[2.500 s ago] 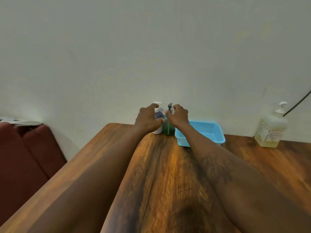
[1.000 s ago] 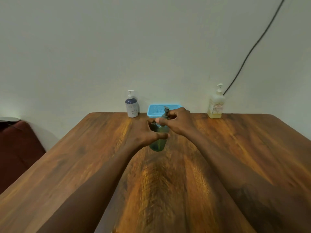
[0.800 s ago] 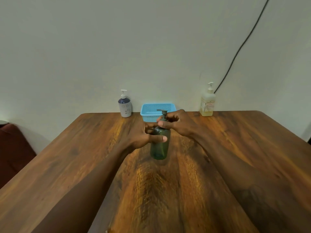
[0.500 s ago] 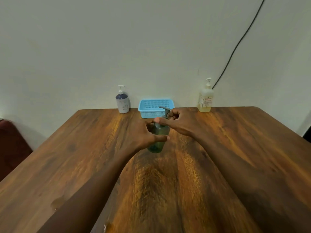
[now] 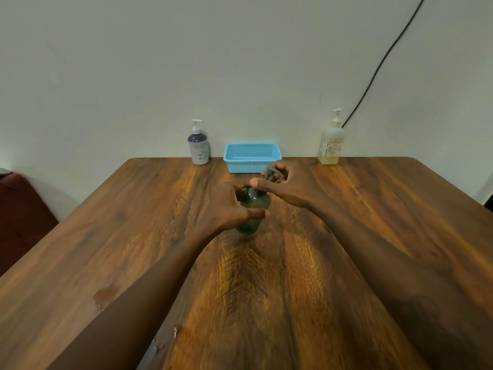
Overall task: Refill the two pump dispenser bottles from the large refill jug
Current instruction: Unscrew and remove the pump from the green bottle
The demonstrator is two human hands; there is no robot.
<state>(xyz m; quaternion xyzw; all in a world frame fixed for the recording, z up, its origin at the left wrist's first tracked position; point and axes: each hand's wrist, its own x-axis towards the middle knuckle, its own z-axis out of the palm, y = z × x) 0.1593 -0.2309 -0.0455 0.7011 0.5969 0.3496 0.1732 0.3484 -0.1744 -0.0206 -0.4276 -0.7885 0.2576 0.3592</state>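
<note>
A dark green pump bottle (image 5: 254,206) stands on the wooden table (image 5: 133,236) near its middle. My left hand (image 5: 229,206) grips the bottle's body from the left, thumb across its front. My right hand (image 5: 285,186) holds the grey pump head and collar at the top. A second pump bottle (image 5: 198,148), white with a blue top, stands at the table's far edge by the wall. A larger bottle of yellowish liquid (image 5: 330,145) with a white pump stands at the far right.
A light blue plastic basket (image 5: 252,157) sits at the far edge between the two far bottles. A black cable (image 5: 381,65) runs down the wall behind the yellowish bottle. A dark red seat (image 5: 18,217) lies left of the table.
The green bottle has been brought from the far edge beside the white bottle to the table's middle. Since half a second ago both hands stay on it, and the pump head has turned slightly.
</note>
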